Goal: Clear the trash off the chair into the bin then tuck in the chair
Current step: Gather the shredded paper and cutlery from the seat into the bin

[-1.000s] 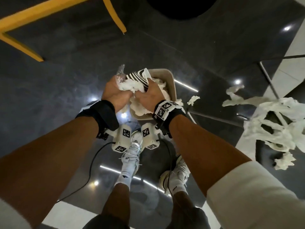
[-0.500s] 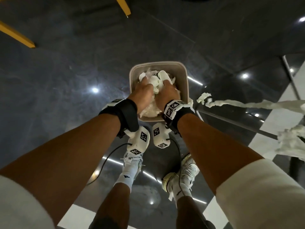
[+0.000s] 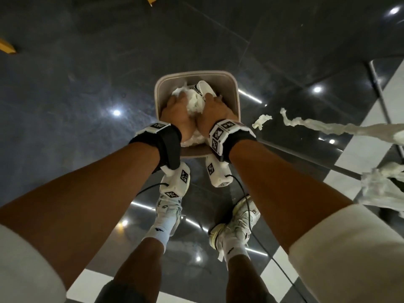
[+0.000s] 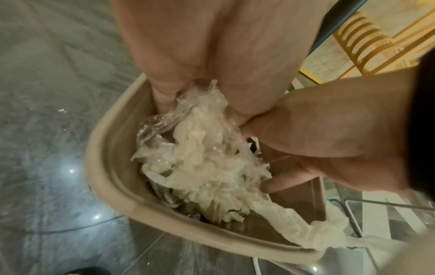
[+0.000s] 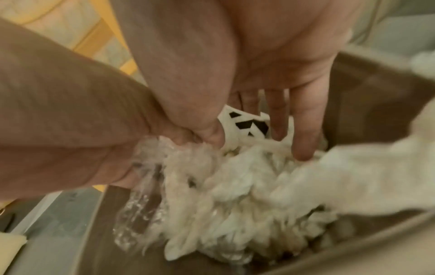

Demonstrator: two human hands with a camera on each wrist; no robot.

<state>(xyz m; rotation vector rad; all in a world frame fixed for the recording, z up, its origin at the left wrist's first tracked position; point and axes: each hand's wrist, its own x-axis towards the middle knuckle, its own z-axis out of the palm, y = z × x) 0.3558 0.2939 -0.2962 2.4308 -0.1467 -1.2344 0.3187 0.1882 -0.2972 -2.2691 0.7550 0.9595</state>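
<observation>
Both my hands are down inside the beige bin (image 3: pixel 196 73) on the dark floor. A wad of white tissue (image 3: pixel 195 101) with clear plastic wrap (image 4: pixel 164 119) and a black-striped paper piece (image 5: pixel 247 124) fills it. My left hand (image 3: pixel 177 103) grips the plastic and tissue at the wad's left side. On the right side, my right hand (image 3: pixel 213 103) presses down with straight fingers (image 5: pixel 303 130). A long tissue strand (image 4: pixel 294 228) hangs from the wad over the bin's rim (image 4: pixel 110 186) towards the right.
More shredded tissue (image 3: pixel 380 189) lies on the dark chair at the right edge, and a strand (image 3: pixel 328 127) stretches from it towards the bin. A small tissue scrap (image 3: pixel 261 121) lies beside the bin. Yellow furniture legs (image 3: pixel 6 48) stand far left. My feet (image 3: pixel 170 213) are close behind the bin.
Both hands have gone down from above the bin's rim into the bin, pushing the wad deeper. The view has swung so the bin sits lower and more central.
</observation>
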